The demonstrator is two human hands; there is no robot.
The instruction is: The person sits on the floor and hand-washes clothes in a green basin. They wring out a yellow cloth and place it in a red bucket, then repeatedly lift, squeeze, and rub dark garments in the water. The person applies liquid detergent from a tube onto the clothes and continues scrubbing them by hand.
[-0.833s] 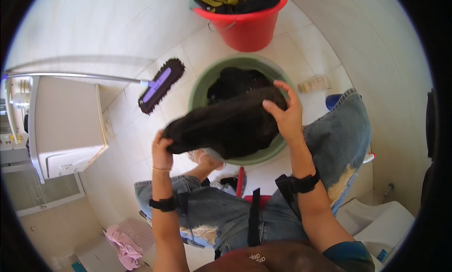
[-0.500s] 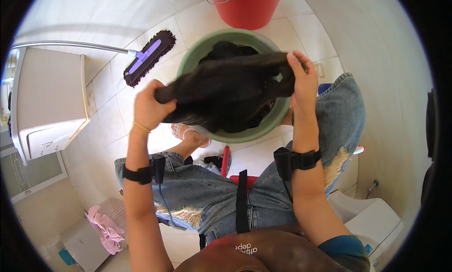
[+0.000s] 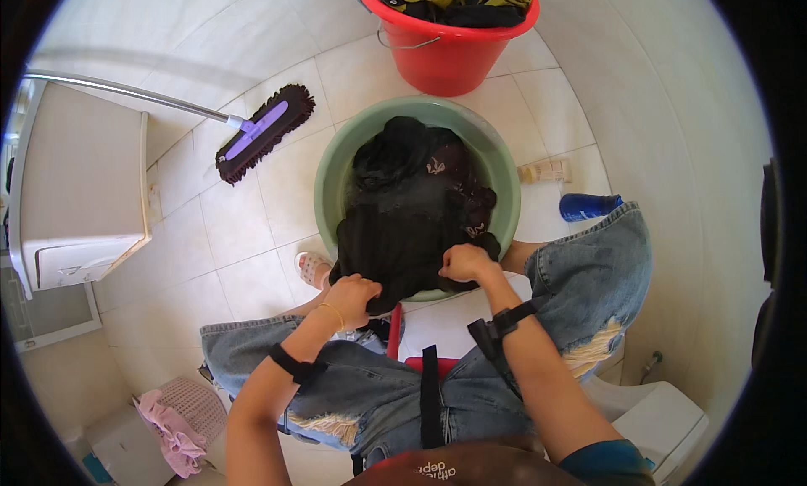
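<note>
A green round basin [image 3: 330,154] stands on the floor between my legs. Dark wet clothes [image 3: 450,162], some with pale print, lie in water inside it. Spread over its near half is a black garment [image 3: 395,242], whose exact kind I cannot tell. At the basin's near left rim, my left hand [image 3: 353,298] is closed on the garment's near edge. My right hand [image 3: 469,263] pinches the same garment by the near right rim, knuckles up. Folds of cloth hide the fingertips of both hands.
Beyond the basin stands a red bucket [image 3: 445,66] full of clothes. To the right lie a blue bottle [image 3: 590,207] and a clear bottle [image 3: 546,171]. A purple-headed mop [image 3: 267,129] rests at the left, near a white cabinet [image 3: 82,175]. A pink cloth [image 3: 172,431] hangs over a basket [image 3: 195,409].
Both hands have come down and closer together, lowering the black garment from above the basin onto its near half. The view has tilted, showing more of the red bucket and the bottles.
</note>
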